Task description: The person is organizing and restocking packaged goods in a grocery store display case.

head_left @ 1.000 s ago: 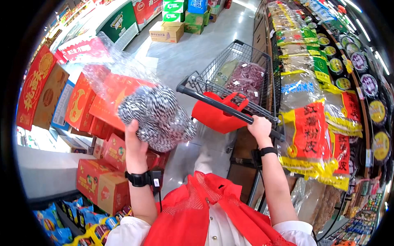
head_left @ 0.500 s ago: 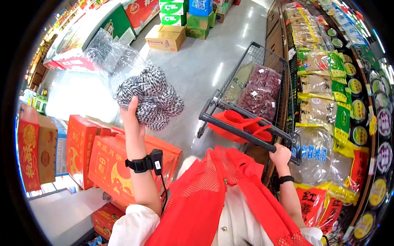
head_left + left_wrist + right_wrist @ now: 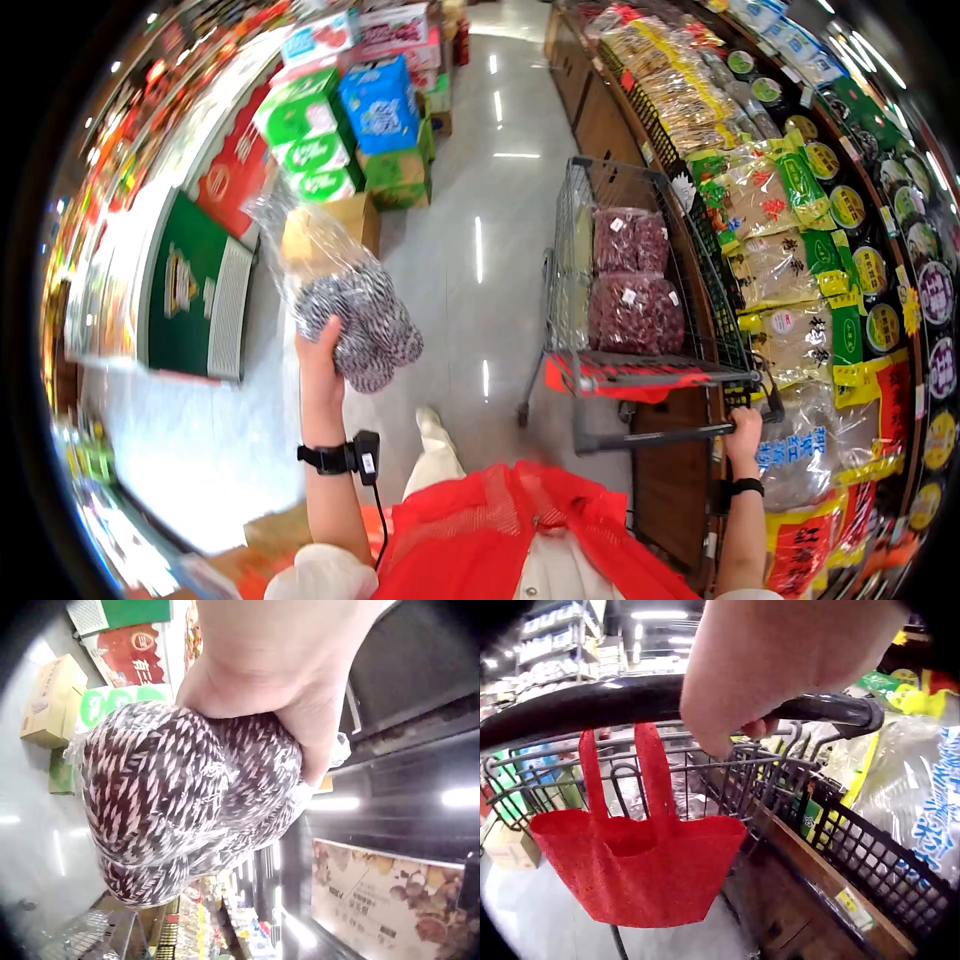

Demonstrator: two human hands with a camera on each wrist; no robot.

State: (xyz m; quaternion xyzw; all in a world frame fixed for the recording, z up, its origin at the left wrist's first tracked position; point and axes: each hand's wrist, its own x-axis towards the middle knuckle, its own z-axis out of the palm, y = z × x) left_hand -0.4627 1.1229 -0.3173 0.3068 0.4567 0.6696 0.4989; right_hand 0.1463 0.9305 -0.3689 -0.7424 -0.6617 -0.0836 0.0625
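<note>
A clear plastic bag of black-and-white speckled, rounded items (image 3: 355,315) is gripped by my left hand (image 3: 320,365), held out at the left of the head view. The left wrist view shows the speckled bundle (image 3: 157,787) below the left hand (image 3: 277,667), fingers partly hidden behind it. My right hand (image 3: 743,432) grips the right end of the cart handle (image 3: 650,437); in the right wrist view the hand (image 3: 772,667) wraps the black bar (image 3: 630,701). A red bag (image 3: 641,862) hangs by its straps there. Packs of dark red items (image 3: 635,312) lie in the cart.
Shelves of bagged dry goods (image 3: 790,270) run close along the cart's right side. Stacked cartons (image 3: 385,110) and a green-sided cabinet (image 3: 185,285) stand at the left. Grey floor (image 3: 480,250) stretches ahead between them. A black crate (image 3: 877,859) edges the shelf.
The view has swung round to face along the aisle, and the cart now points straight ahead. The red boxes have dropped to the lower edge. Both hands keep their grips.
</note>
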